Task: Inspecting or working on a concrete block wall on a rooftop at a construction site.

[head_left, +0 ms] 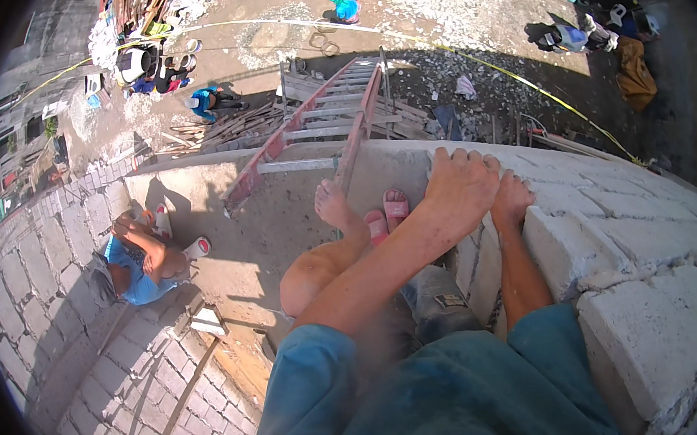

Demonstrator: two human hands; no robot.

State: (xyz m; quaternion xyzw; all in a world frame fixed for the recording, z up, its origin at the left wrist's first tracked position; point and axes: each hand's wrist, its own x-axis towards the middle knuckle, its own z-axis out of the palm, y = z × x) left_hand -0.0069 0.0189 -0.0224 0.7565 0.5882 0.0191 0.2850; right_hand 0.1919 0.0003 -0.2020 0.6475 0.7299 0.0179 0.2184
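My left hand (pixel 464 179) is closed, its fingers curled at the corner of the grey block wall (pixel 601 231). Close against it, my right hand (pixel 513 198) is also closed, with its knuckles bent beside the wall's top blocks. The undersides of both hands are hidden, so I cannot make out what lies in them. My left forearm reaches across in front of my bent bare knee (pixel 314 273). A bare foot (pixel 335 204) rests near the ladder, and pink sandals (pixel 396 204) lie to its right.
A red-sided ladder (pixel 340 126) leans on the ledge (pixel 225 158). At left, a person in blue (pixel 140 271) sits by the block wall. Far below are another person in blue (pixel 205 105), stacked boards (pixel 264 125) and rubble. A yellow line (pixel 520 79) crosses the view.
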